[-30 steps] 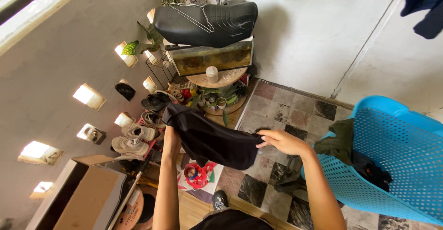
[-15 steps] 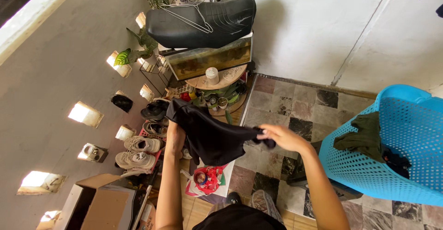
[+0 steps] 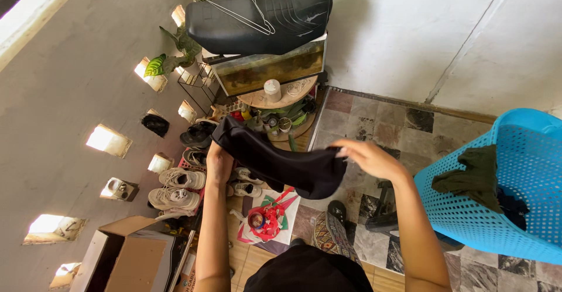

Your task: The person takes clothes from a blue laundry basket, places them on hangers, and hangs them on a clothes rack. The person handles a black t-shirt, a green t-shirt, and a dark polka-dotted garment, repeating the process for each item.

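The left hand and right hand are holding a black fabric garment stretched between them in the air, fingers closed on either end, its long axis running upper left to lower right, above the tiled floor beside a blue perforated plastic laundry basket.

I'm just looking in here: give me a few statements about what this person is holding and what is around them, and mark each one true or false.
1. Both hands hold one black garment. True: the left hand grips one end, the right hand the other.
2. The blue laundry basket has nothing in it. False: a dark green cloth hangs over its rim, with darker clothes inside.
3. A black motorcycle seat lies on top of the glass tank. True.
4. The garment lies spread flat on the floor. False: it is held up in the air between the hands.
5. Pale sneakers sit by the wall. True.
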